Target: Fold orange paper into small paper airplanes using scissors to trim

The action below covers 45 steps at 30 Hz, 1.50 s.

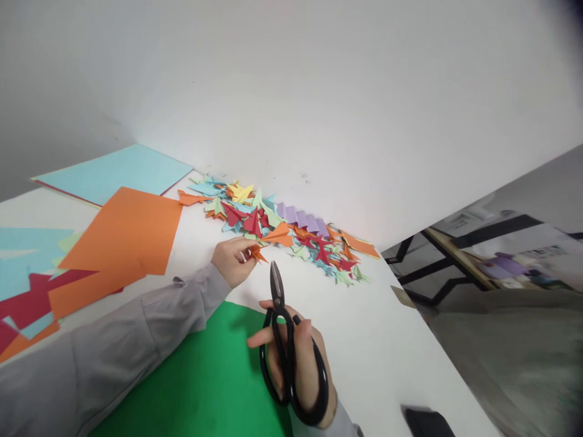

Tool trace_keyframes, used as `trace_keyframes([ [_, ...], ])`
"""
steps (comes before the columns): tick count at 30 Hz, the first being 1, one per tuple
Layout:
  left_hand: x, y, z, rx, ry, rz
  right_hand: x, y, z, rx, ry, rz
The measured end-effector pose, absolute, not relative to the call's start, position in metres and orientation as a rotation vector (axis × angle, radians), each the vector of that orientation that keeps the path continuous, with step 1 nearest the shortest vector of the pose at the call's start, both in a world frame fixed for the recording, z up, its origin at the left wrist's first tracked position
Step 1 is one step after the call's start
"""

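Observation:
My right hand (303, 364) grips a pair of scissors (277, 288) with black loop handles, blades pointing away from me and closed together. In my left hand (232, 261), the fingertips pinch a small folded orange paper piece (257, 252) with pointed tips. Just beyond that hand lies a pile of folded and cut paper shapes (252, 221) in red, yellow, green, blue and orange. A larger orange folded paper (279, 234) rests at the near edge of the pile. Beneath my forearms is a green sheet (204, 370).
Orange paper sheets (127, 230) lie at the left, near red and blue scraps (36, 297). Light blue sheets (122, 173) sit at the back left by the wall. A purple pleated paper strip (303, 218) stands behind the pile. A black object (426, 420) is at the lower right.

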<state>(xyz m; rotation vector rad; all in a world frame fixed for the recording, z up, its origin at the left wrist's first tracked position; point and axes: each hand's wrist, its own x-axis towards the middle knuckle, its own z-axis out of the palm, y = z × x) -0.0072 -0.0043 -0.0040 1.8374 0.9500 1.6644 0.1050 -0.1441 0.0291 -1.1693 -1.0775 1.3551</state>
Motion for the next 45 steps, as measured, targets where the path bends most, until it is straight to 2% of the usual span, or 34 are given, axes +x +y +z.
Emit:
trace_keyframes([
  [9, -0.0109, -0.0077, -0.0001, 1.902, 0.937, 1.646, 0.108, -0.1425, 0.0325, -1.038, -0.897, 1.638],
  [15, -0.0116, -0.0092, 0.0017, 1.904, 0.904, 1.485, 0.108, -0.1397, 0.0299, -1.224, -1.039, 1.489],
  [23, -0.0083, -0.0079, -0.0035, 1.827, 0.873, 1.39, 0.1098, -0.1379, 0.028, -1.175, -1.151, 1.509],
  [45, -0.0077, -0.0127, -0.0007, 2.023, 0.913, 1.42, 0.1076, -0.138, 0.0274, -1.209, -1.124, 1.521],
])
